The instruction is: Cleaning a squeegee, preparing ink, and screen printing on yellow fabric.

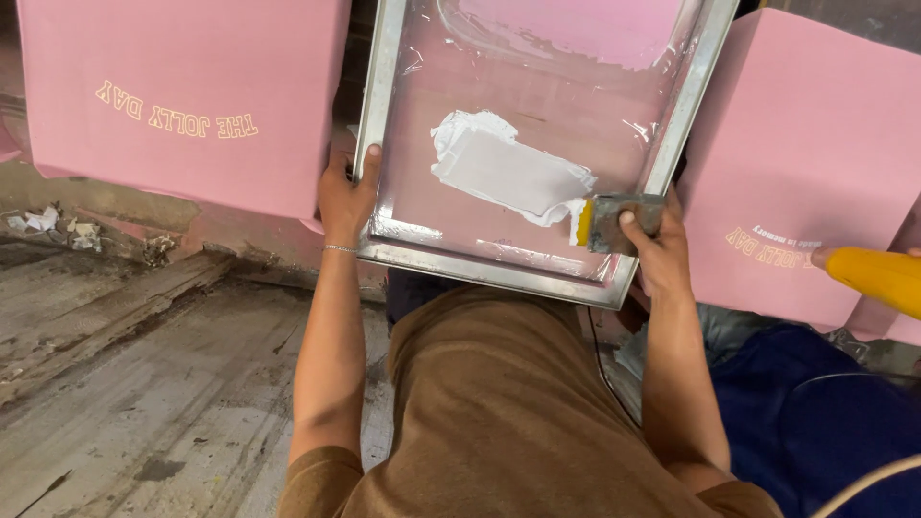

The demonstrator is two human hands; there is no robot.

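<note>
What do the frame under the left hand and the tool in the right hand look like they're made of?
The screen frame looks like bare metal, probably aluminium: silver-grey, dull sheen, square edges. Clear glossy tape lines its inner border. The squeegee in the right hand seems to have a yellow rubbery blade and a grey, paint-stained holder, wood or metal, hard to tell. The left hand grips the frame's edge.

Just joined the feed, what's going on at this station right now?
A person is screen printing. Their left hand grips the left edge of a metal-framed screen, while the right hand holds a squeegee with a yellow blade at the right end of a patch of white ink on the mesh. A pink garment shows beneath the screen. Printed pink garments lie on the left and right. A yellow tool pokes in from the right.
</note>
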